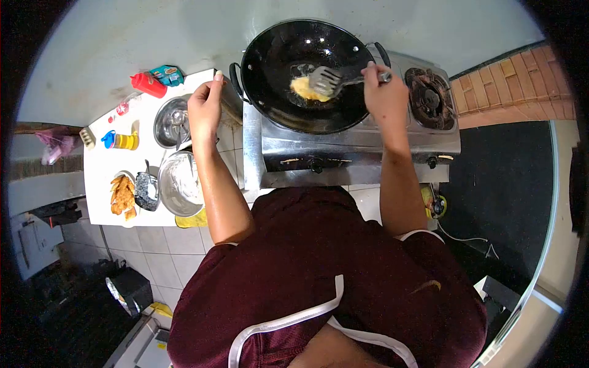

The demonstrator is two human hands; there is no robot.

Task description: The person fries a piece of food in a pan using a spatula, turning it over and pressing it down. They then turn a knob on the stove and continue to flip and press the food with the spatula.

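A black wok (270,113) sits on the stove, with a yellow, battered-looking piece of food (302,90) frying in oil near its middle. My right hand (388,98) grips the handle of a metal slotted spatula (325,81), whose head rests against the right side of the food. My left hand (205,110) is raised just left of the wok's left handle (237,83), not touching it. Its fingers are drawn together, and nothing shows in them.
The steel stove (288,144) has a second burner (431,98) at right. On the white table (98,184) at left are two metal bowls (178,190), a plate of fried pieces (123,196), a black patterned container (146,190), a yellow bottle (123,141) and a red bottle (149,84).
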